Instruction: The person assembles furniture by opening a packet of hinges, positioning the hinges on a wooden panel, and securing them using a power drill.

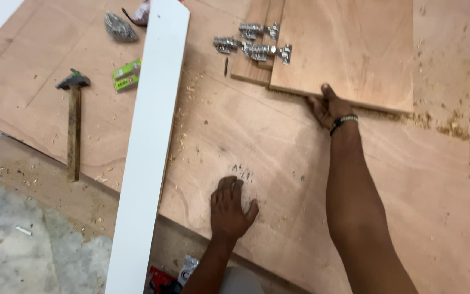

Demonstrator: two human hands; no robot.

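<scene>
The board (349, 49) is gripped at its near edge by the right hand (328, 107), fingers tucked under and thumb on top; it lies just beyond that hand, overlapping a second board (254, 60) to its left. Everything rests on a large plywood sheet (278, 158) laid over a concrete floor (23, 239), with sawdust (452, 128) scattered to the right of the hand. Metal hinges (254, 43) are seen on the boards beyond and left of the hand. A long white strip (148, 141) is laid left of the left hand (230, 207), and further left a hammer (73, 122), a green box (126, 75) and a grey heap (119, 27) of what may be screws. The board's far end is cut off at the top edge; the red and silver items at the bottom edge cannot be made out. The left hand is pressed flat and open on the plywood, holding nothing. The right arm is stretched forward, a banded bracelet (344, 122) worn at the wrist.
</scene>
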